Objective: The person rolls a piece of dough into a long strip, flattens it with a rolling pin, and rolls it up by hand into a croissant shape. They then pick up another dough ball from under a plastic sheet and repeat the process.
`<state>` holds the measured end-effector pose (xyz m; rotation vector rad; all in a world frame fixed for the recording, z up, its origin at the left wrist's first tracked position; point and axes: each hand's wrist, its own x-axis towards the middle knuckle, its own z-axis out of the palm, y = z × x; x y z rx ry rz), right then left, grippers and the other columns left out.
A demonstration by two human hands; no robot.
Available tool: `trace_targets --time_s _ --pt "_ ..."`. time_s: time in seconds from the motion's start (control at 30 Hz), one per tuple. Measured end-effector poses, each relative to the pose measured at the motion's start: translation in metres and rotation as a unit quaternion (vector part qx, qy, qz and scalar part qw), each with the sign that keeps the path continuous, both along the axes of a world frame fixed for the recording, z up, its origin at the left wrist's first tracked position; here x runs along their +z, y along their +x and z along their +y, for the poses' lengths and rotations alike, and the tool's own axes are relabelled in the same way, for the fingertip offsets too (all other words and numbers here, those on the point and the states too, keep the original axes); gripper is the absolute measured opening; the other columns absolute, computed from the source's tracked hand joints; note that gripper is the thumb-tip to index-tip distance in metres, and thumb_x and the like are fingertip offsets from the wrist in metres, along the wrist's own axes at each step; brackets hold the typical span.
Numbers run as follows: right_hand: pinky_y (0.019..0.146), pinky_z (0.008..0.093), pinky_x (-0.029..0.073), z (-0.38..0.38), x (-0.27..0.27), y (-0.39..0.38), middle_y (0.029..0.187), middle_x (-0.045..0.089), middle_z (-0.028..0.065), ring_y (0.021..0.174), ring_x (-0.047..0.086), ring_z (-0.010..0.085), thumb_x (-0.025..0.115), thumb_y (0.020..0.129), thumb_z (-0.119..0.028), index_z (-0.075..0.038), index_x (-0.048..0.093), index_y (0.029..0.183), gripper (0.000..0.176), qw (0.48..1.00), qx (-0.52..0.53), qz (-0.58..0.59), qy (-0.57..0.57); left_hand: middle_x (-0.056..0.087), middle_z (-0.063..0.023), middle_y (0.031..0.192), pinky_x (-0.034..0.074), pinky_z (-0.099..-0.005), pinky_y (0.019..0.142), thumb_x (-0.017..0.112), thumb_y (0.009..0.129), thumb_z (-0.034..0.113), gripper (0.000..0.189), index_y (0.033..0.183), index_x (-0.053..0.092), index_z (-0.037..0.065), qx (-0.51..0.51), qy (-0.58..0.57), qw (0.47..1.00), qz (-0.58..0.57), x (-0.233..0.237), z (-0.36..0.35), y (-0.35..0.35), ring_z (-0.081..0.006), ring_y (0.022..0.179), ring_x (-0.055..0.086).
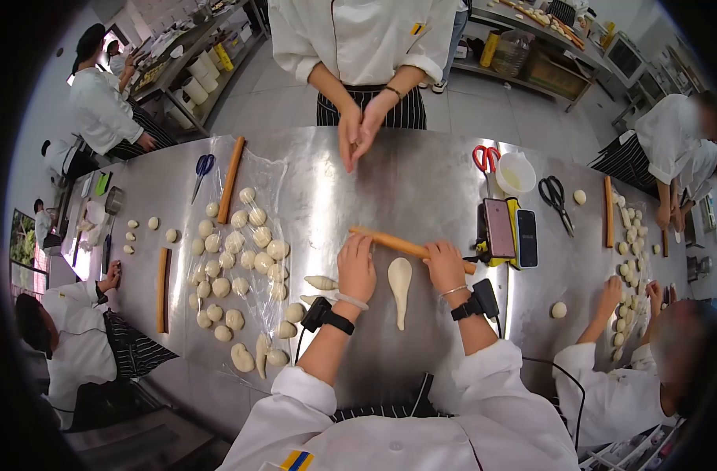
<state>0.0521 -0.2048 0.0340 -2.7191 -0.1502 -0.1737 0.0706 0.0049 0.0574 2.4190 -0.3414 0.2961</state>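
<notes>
A wooden rolling pin (402, 242) lies slantwise on the steel table, its left end farther from me. My left hand (356, 268) is closed over the pin near that end, and my right hand (445, 267) holds it near the other. Just on my side of the pin, between my wrists, is a flattened teardrop of dough (400, 289) with its narrow tail toward me. Beside my left hand sits a small tapered dough piece (321, 282); another is partly hidden by my wrist. Many round dough balls (237, 241) rest at left, several under clear plastic film (274, 177).
Red scissors (485, 159), a white bowl (515, 174), phones (497, 228) and black scissors (556, 202) lie right of my hands. Another rolling pin (231, 180) and blue scissors (204, 171) are at left. Opposite stands a person with hands together (361, 133); co-workers flank both sides.
</notes>
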Motion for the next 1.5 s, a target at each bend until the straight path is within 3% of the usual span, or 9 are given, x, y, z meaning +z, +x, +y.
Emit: trace_targets --time_s 0.4,0.57,0.73,0.83,1.0,1.17,1.27,1.37,1.5 --pt "0.084 0.0453 0.040 0.044 -0.026 -0.116 0.103 0.054 0.0144 0.097 0.049 0.0327 0.061 0.082 -0.011 -0.002 0.056 0.107 0.027 0.988 -0.100 0.066 0.096 0.030 -0.0111 0.145 0.014 -0.0469 0.112 0.050 0.087 0.022 0.055 0.137 0.035 0.006 -0.117 0.189 0.972 0.076 -0.028 -0.021 -0.030 -0.0276 0.138 0.019" --pt "0.095 0.0549 0.029 0.036 -0.007 -0.111 0.130 0.043 0.0133 0.119 0.039 0.0323 0.064 0.079 -0.030 -0.006 0.049 0.126 0.055 0.990 -0.113 0.031 -0.084 0.030 -0.0109 0.145 0.014 -0.0457 0.113 0.050 0.087 0.028 0.059 0.138 0.033 0.002 -0.125 0.205 0.969 0.060 -0.041 -0.045 -0.010 -0.0270 0.138 0.019" --pt "0.093 0.0492 0.031 -0.003 -0.020 -0.089 0.129 0.044 0.0130 0.119 0.039 0.0332 0.065 0.076 -0.037 -0.007 0.052 0.120 0.055 0.992 -0.112 0.012 -0.054 0.030 -0.0133 0.145 0.014 -0.0447 0.113 0.049 0.087 0.030 0.059 0.138 0.033 0.004 -0.150 0.237 0.958 0.062 -0.048 -0.077 0.017 -0.0284 0.137 0.020" --pt "0.087 0.0445 0.036 -0.031 -0.020 -0.082 0.122 0.049 0.0127 0.111 0.044 0.0321 0.065 0.076 -0.037 -0.006 0.055 0.110 0.047 0.996 -0.080 0.034 -0.031 0.030 -0.0153 0.144 0.014 -0.0440 0.112 0.047 0.089 0.032 0.057 0.138 0.033 0.005 -0.159 0.209 0.964 0.028 -0.051 -0.113 0.038 -0.0309 0.137 0.019" --pt "0.079 0.0402 0.040 -0.029 -0.006 -0.086 0.104 0.054 0.0107 0.095 0.051 0.0289 0.069 0.072 -0.021 -0.005 0.056 0.105 0.039 0.995 -0.047 0.093 0.008 0.034 -0.0183 0.141 0.017 -0.0459 0.110 0.046 0.092 0.029 0.050 0.133 0.038 0.002 -0.143 -0.045 0.976 0.158 -0.040 -0.109 0.069 -0.0365 0.133 0.026" --pt "0.086 0.0400 0.039 -0.026 0.000 -0.066 0.104 0.056 0.0094 0.097 0.051 0.0291 0.070 0.070 -0.010 -0.005 0.057 0.108 0.040 0.992 -0.104 0.073 0.005 0.042 -0.0182 0.133 0.025 -0.0428 0.109 0.059 0.083 0.014 0.045 0.125 0.046 0.003 -0.122 -0.011 0.990 0.074 0.025 -0.032 0.023 -0.0359 0.128 0.034" --pt "0.095 0.0433 0.031 -0.016 0.028 -0.043 0.101 0.058 0.0027 0.101 0.050 0.0221 0.065 0.074 -0.009 -0.009 0.059 0.107 0.034 0.995 0.087 -0.001 0.042 0.051 -0.0148 0.120 0.034 -0.0407 0.100 0.064 0.079 0.014 0.047 0.123 0.049 0.005 -0.116 0.143 0.983 0.005 0.034 0.000 -0.022 -0.0317 0.118 0.044" --pt "0.101 0.0464 0.027 -0.014 0.027 -0.021 0.102 0.058 0.0007 0.101 0.050 0.0214 0.064 0.074 -0.011 -0.009 0.059 0.106 0.032 0.984 0.172 -0.046 -0.012 0.055 -0.0091 0.108 0.039 -0.0409 0.088 0.066 0.076 0.015 0.047 0.119 0.051 0.006 -0.090 0.168 0.973 0.130 -0.002 0.026 -0.060 -0.0269 0.104 0.049" --pt "0.108 0.0493 0.020 -0.020 0.003 -0.004 0.115 0.056 0.0019 0.116 0.044 0.0238 0.062 0.079 -0.018 -0.010 0.057 0.114 0.036 0.967 0.248 0.029 -0.047 0.055 -0.0049 0.101 0.038 -0.0406 0.079 0.067 0.075 0.017 0.044 0.116 0.053 0.007 -0.056 0.147 0.983 0.099 -0.035 0.019 -0.096 -0.0238 0.093 0.050"
